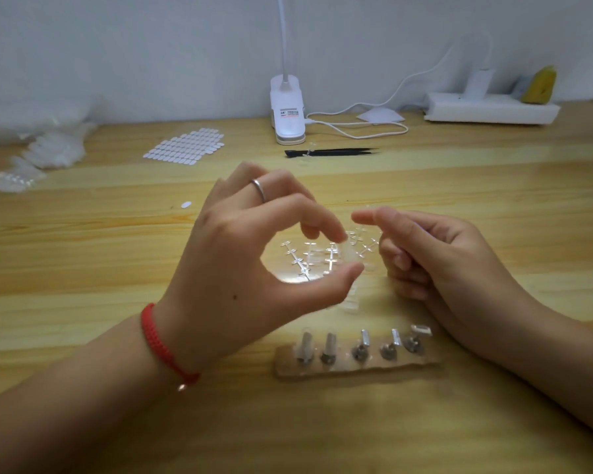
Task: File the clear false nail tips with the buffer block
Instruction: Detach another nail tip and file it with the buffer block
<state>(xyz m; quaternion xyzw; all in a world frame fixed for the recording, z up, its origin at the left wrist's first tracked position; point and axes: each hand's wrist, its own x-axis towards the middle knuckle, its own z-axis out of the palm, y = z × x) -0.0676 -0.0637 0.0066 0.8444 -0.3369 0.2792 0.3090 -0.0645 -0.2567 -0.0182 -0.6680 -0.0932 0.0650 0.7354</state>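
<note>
My left hand (250, 254) hovers over the wooden table, pinching one clear false nail tip (351, 253) between thumb and forefinger. My right hand (435, 258) rests on the table just to the right, index finger stretched toward the tip, the other fingers loosely curled around nothing. Under the hands lies a scatter of clear nail tips and plastic sprue pieces (308, 256). A few more clear tips (351, 301) lie nearer to me. I see no buffer block.
A strip holder with several small metal stands (356, 350) lies in front of me. Black tweezers (329, 152), a white clip lamp (287, 111) with cable, a sheet of adhesive tabs (185, 147), bags of nail tips (38, 155) and a power strip (490, 109) stand farther back.
</note>
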